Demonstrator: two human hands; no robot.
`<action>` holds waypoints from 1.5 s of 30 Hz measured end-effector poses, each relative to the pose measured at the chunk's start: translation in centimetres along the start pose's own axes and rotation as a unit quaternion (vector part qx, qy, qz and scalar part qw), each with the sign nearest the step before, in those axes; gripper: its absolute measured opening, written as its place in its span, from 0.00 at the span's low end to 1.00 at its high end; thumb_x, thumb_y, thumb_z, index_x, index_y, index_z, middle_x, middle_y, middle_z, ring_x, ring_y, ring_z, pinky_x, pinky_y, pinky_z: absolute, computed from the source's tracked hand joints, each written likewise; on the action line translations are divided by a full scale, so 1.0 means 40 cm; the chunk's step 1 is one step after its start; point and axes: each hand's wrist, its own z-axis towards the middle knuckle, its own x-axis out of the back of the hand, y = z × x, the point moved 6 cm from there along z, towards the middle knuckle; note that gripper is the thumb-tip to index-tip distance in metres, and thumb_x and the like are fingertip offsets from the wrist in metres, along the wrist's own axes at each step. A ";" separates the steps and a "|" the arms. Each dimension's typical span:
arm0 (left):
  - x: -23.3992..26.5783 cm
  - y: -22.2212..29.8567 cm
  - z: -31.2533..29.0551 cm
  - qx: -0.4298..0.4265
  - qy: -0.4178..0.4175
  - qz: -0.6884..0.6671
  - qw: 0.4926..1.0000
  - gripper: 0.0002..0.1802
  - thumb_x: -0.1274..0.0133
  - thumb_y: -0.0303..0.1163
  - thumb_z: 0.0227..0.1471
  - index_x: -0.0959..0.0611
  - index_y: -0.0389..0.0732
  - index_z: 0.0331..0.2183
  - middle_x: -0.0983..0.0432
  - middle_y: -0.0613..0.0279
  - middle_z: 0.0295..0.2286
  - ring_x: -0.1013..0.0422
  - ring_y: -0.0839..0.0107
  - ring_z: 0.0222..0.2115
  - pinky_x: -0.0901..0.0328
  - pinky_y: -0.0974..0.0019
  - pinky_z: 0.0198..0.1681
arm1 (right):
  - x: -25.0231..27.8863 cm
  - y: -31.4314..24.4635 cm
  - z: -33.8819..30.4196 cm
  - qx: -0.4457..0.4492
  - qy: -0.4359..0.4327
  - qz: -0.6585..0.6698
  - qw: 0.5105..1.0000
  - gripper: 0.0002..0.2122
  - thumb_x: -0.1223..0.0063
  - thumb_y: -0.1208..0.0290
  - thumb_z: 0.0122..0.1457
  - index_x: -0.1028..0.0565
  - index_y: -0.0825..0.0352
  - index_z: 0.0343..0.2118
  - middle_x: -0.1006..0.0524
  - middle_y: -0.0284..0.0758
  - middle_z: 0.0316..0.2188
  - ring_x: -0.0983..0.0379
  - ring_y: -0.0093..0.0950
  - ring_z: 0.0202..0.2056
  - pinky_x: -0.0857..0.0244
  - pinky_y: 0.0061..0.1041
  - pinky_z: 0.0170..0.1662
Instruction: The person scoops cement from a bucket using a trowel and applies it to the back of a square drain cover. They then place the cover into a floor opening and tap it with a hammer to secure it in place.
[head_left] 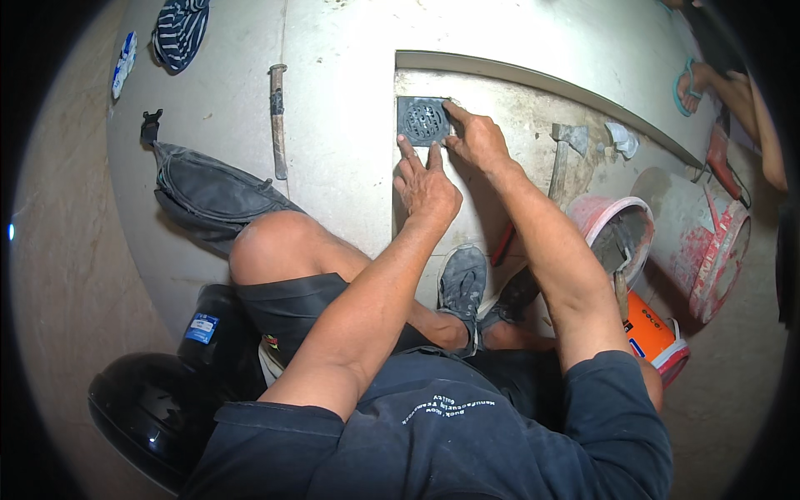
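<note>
A square dark floor drain (425, 122) with a round slotted grate lies in the near-left part of a recessed, stained floor section. My left hand (428, 190) reaches its near edge, with two fingers stretched out and the fingertips touching that edge. At the right side, my right hand (480, 143) has its index finger on the far right corner and its thumb by the near right corner, gripping that side. The drain's underside is hidden. A hatchet-like hammer (567, 154) with a worn handle lies to the right of my right hand.
A raised ledge (533, 77) bounds the recess. Left lie a wooden-handled tool (278, 125), a black bag (221, 185) and a striped cap (178, 33). Right stand buckets (667, 225), one holding a trowel, and a red power tool (723, 158). Another person's sandalled foot (690, 86) is nearby.
</note>
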 end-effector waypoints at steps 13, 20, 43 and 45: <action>0.016 0.002 0.001 -0.011 -0.034 0.022 0.999 0.48 0.44 0.35 0.54 0.43 0.41 0.72 0.66 0.28 0.71 0.49 0.44 0.66 0.49 0.46 0.67 | 0.003 -0.017 -0.019 -0.031 -0.007 -0.018 0.999 0.38 0.28 0.68 0.53 0.34 0.50 0.68 0.17 0.45 0.47 0.19 0.45 0.49 0.24 0.43 0.53; 0.018 -0.014 0.016 -0.026 -0.038 0.019 0.999 0.49 0.45 0.34 0.52 0.44 0.40 0.72 0.66 0.28 0.71 0.49 0.41 0.67 0.48 0.44 0.68 | 0.005 -0.025 -0.026 -0.036 -0.007 -0.011 0.999 0.39 0.27 0.68 0.53 0.35 0.51 0.68 0.17 0.46 0.45 0.19 0.46 0.49 0.25 0.44 0.53; 0.029 -0.019 0.003 -0.006 -0.093 0.076 0.993 0.53 0.45 0.27 0.53 0.55 0.32 0.72 0.74 0.33 0.72 0.52 0.46 0.69 0.50 0.53 0.72 | -0.017 0.050 -0.071 0.040 0.100 0.156 0.982 0.31 0.35 0.78 0.54 0.28 0.57 0.63 0.19 0.46 0.50 0.22 0.45 0.52 0.28 0.40 0.57; 0.027 -0.012 0.000 -0.005 -0.074 0.071 0.995 0.53 0.45 0.27 0.53 0.55 0.33 0.72 0.74 0.32 0.72 0.51 0.46 0.69 0.49 0.53 0.71 | -0.022 0.064 -0.081 0.048 0.124 0.129 0.983 0.29 0.35 0.77 0.55 0.27 0.56 0.62 0.19 0.45 0.47 0.21 0.45 0.49 0.27 0.41 0.55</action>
